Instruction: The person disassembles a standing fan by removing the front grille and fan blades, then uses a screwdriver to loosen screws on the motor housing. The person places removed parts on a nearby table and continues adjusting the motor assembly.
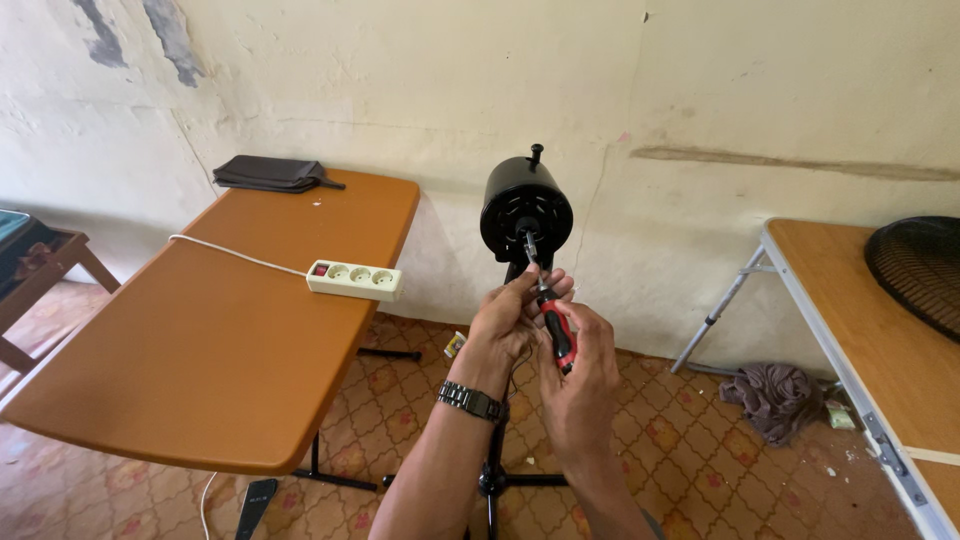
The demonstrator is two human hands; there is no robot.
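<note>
I read the right hand (580, 375) as closed: its fingers (572, 318) are wrapped around the red-and-black handle of a screwdriver (553, 325). The shaft runs up toward 11 o'clock, with the tip at the front of the fan motor housing (526, 207). Whether the tip is seated on a fastener I cannot tell

The left hand (510, 318) sits just beside the right, at its 9 o'clock. Its fingers (527, 288) are curled partway closed around the screwdriver shaft, just below the motor spindle; the fingertips touch the tool. A metal-band wristwatch (470, 400) is on the left wrist

The fan motor housing is a black cylinder at 12 o'clock from both hands, its front facing me. A small black knob stands on top. It is carried on a black stand (492, 470) that drops between the forearms to the patterned tiled floor (690, 450)

At 9 o'clock, an orange-brown desk (200, 380) carries a white power strip (355, 279) with a white cable, and a dark pouch (270, 172) at its far end. At 3 o'clock, a second desk (860, 330) carries a black fan grille (920, 270). A crumpled grey cloth (775, 395) lies on the floor near that desk's leg
</note>
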